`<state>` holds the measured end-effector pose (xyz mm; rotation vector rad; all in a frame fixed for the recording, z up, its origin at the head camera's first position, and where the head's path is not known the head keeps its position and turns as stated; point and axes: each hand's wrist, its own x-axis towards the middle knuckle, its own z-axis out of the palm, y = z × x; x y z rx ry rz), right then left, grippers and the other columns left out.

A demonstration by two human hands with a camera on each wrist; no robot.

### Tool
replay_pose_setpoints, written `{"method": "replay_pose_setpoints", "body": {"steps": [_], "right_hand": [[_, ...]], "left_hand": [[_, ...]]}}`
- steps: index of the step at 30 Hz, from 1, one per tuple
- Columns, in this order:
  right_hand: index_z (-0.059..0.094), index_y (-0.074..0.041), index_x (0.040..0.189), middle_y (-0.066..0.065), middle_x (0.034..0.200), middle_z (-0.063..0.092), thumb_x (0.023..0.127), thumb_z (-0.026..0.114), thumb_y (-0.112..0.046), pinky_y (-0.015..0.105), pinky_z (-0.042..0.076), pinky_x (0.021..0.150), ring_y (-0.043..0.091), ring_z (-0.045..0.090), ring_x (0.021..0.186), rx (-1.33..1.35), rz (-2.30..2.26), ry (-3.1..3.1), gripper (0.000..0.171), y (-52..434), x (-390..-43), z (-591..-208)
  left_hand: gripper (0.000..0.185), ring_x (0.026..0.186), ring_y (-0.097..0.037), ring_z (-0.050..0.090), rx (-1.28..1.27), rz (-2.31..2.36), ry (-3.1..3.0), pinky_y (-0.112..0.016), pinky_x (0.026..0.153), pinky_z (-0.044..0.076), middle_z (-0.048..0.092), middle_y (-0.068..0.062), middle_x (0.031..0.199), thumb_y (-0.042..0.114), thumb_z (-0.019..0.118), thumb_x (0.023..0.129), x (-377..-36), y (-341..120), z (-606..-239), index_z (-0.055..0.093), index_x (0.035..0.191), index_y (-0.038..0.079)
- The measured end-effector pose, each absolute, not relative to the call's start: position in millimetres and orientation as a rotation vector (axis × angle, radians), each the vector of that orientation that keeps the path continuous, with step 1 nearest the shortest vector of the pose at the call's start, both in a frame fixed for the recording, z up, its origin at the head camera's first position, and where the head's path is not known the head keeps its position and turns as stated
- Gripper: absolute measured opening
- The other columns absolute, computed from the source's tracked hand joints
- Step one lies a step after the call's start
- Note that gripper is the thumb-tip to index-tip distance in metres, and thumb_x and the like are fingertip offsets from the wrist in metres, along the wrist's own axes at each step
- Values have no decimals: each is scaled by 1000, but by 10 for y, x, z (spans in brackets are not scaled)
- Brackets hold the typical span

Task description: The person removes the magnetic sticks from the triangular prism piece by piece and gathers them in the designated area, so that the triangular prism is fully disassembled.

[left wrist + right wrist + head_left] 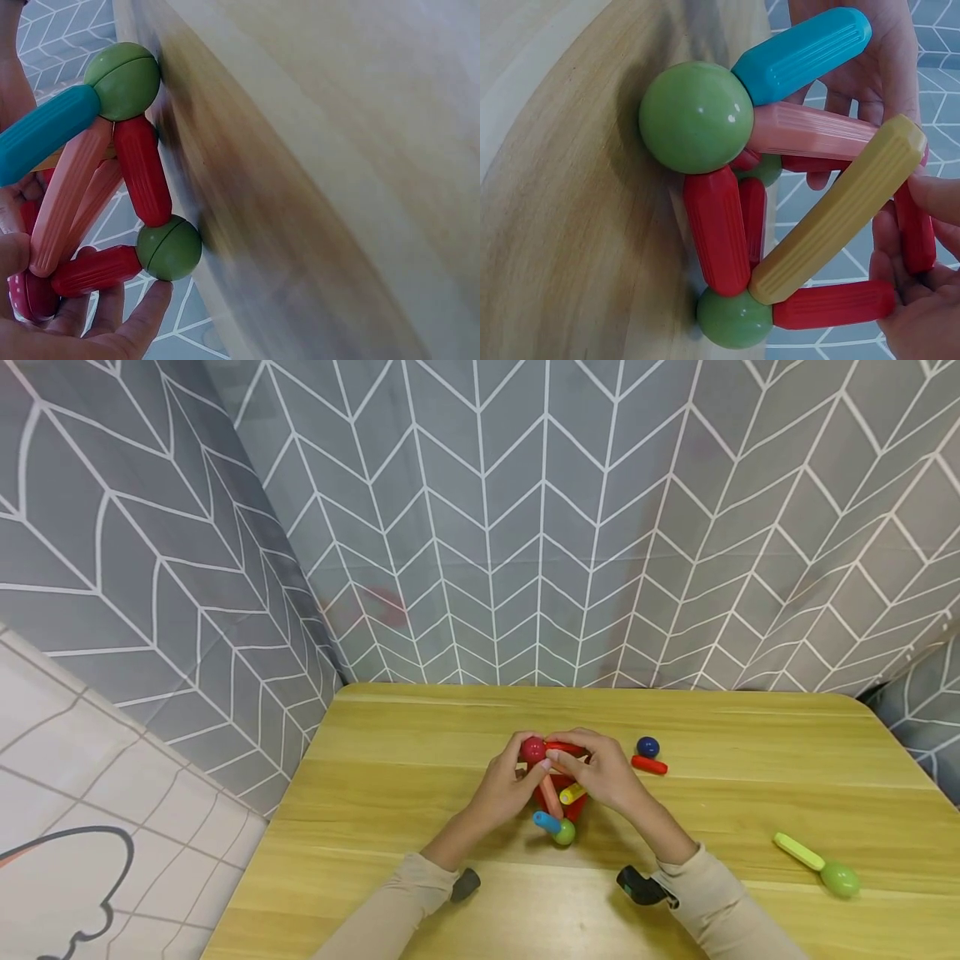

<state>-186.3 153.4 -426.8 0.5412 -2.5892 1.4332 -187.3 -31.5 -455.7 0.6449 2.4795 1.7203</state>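
Note:
A frame of ribbed toy rods and balls stands on the table between both hands. My left hand (504,789) grips its red ball (533,749) at the top, thumb on the near side. My right hand (603,768) pinches a short red rod (913,232) beside that ball, between thumb and fingers. A pink rod (71,195) slopes from the top to a green ball (124,81) on the near side, where a blue rod (49,131) sticks out. From another green ball (735,319) leans a yellow rod (840,210). Red rods (716,229) form the base, partly hidden in the head view.
Right of the hands, a dark blue ball (648,747) lies by a loose red rod (649,765). Farther right, a yellow-green rod (798,851) touches a light green ball (839,878). Behind the wooden table (420,718) hangs a grey patterned curtain (510,527).

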Motion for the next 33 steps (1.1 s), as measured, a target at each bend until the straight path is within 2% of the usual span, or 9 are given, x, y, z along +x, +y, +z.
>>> {"method": "replay_pose_setpoints", "body": {"steps": [13,21,30,33], "right_hand": [[76,-8,113,6,105,75,90,74,-11,26,53,68,15,60,80,511,1308,-2597,23,1534,-1861,-4306],[76,-8,113,7,103,75,90,75,-12,21,52,65,17,61,80,480,1349,-2602,23,1543,-1861,-4303],[76,-8,112,8,108,76,90,75,-12,21,55,81,25,69,101,453,1330,-2586,23,1557,-1869,-4294],[75,-5,113,11,110,75,90,74,-8,20,56,81,28,70,99,448,1337,-2568,23,1564,-1862,-4292]], "left_hand": [[34,118,-25,63,633,1717,2483,-42,96,58,66,-11,128,23,59,102,-1860,-310,-4536,50,133,13],[35,117,-25,62,618,1719,2483,-44,95,57,67,-10,125,25,60,102,-1857,-313,-4546,50,133,15],[37,116,-26,62,645,1761,2460,-48,92,57,66,-11,126,20,61,101,-1855,-314,-4548,49,135,15],[36,115,-25,62,652,1751,2466,-45,92,58,66,-11,125,21,60,101,-1859,-316,-4552,49,135,14]]}}
